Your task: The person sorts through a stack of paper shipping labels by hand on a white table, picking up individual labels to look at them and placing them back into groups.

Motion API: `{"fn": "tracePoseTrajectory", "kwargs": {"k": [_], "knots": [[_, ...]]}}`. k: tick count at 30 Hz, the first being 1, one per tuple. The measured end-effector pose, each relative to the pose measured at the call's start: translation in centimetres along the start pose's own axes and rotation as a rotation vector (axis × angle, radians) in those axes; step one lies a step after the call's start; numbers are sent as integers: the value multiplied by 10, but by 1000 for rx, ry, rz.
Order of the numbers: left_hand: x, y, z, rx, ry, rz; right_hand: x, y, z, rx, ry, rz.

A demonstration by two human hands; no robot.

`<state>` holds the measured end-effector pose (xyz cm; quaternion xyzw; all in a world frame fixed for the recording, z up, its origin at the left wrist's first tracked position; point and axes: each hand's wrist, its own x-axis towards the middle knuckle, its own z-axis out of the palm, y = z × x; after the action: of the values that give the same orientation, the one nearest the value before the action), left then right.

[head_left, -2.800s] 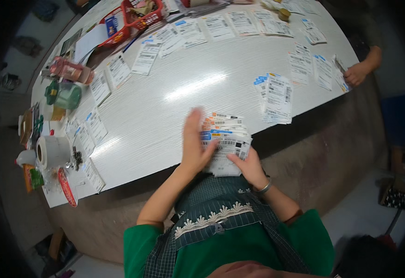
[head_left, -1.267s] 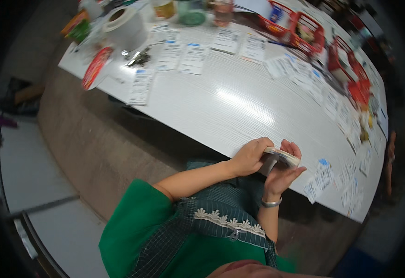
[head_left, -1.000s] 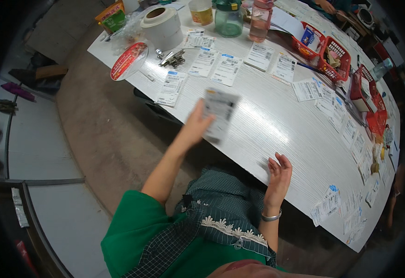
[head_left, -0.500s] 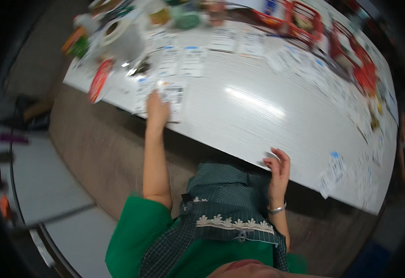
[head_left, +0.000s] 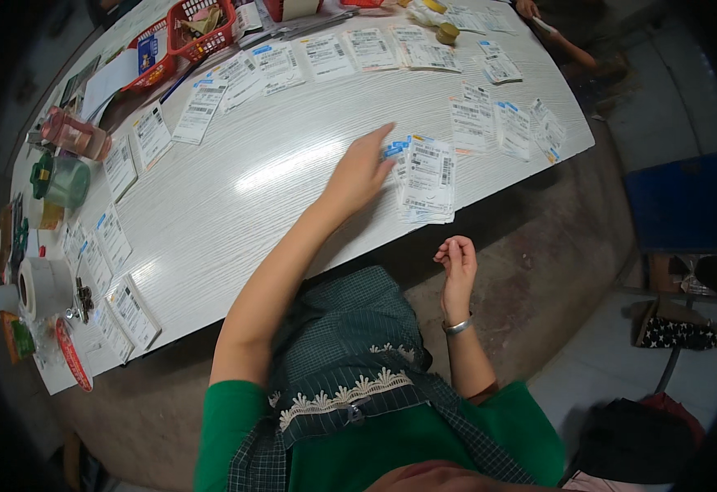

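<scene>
My left hand (head_left: 360, 170) is above the white table (head_left: 211, 221), its index finger stretched out and its thumb apart. It is beside the left edge of a pile of white printed labels (head_left: 430, 176) near the table's front edge; whether the fingertips touch the pile is hard to tell. I see nothing held in that hand. Just off the table's front edge, below the pile, my right hand (head_left: 458, 261) is closed with its fingers curled in toward the thumb, and nothing shows in it. A silver bracelet (head_left: 458, 324) circles the right wrist.
More label piles (head_left: 279, 67) line the far edge and both sides. At the left stand a large roll (head_left: 47, 287), metal clips (head_left: 84, 302), a green-lidded jar (head_left: 67, 180) and a pink cup (head_left: 75, 134). Red baskets (head_left: 198, 29) hold small things at the back. Another person's arm (head_left: 568, 45) reaches in at far right.
My view has swung to the right. My left hand has left the labels at the table's left end and is now beside a pile on the right. The right hand's fingers have curled closed.
</scene>
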<state>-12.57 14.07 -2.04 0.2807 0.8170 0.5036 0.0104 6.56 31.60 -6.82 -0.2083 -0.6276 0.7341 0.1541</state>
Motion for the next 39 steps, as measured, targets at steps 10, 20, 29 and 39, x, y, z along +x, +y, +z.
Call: {"fn": "tracePoseTrajectory", "kwargs": {"k": [10, 20, 29, 39], "knots": [[2, -15, 46, 410, -198, 351, 30, -7, -21, 320, -261, 347], [-98, 18, 22, 109, -80, 131, -9, -11, 32, 119, -273, 334], [-138, 54, -58, -584, 407, 86, 13, -71, 131, -86, -749, -476], [-134, 32, -47, -499, 455, -106, -3, -56, 167, 159, -545, -438]]}}
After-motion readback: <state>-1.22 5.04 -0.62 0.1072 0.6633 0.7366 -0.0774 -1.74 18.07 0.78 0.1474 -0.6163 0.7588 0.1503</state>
